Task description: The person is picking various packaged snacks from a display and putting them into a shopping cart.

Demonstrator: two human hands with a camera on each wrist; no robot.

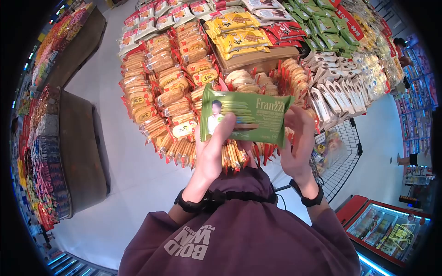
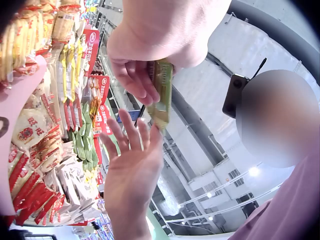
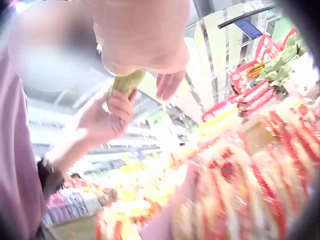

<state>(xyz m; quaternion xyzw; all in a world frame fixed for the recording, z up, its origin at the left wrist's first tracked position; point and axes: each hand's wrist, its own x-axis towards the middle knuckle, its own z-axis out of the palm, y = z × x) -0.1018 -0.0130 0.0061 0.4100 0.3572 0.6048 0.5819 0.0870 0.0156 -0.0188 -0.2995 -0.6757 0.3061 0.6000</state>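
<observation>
My left hand (image 1: 212,154) grips a green Franzzi biscuit packet (image 1: 264,120) in front of my chest, its thumb lying across the printed front. Seen edge-on in the left wrist view, the packet (image 2: 162,90) is thin, with curled left fingers (image 2: 135,82) around it. At the packet's right end is my right hand (image 1: 299,142). Its fingers spread loosely in the left wrist view, with one fingertip (image 2: 156,131) right at the packet's end. In the right wrist view, the left hand (image 3: 107,117) wraps the packet (image 3: 127,82) from below.
Behind the packet rises a round display of wrapped crackers (image 1: 172,87), yellow packs (image 1: 239,37) and green packs (image 1: 324,25). A wire shopping cart (image 1: 343,156) holding bagged goods stands at right, near a red freezer (image 1: 354,207). More snack bins (image 1: 83,152) line the left.
</observation>
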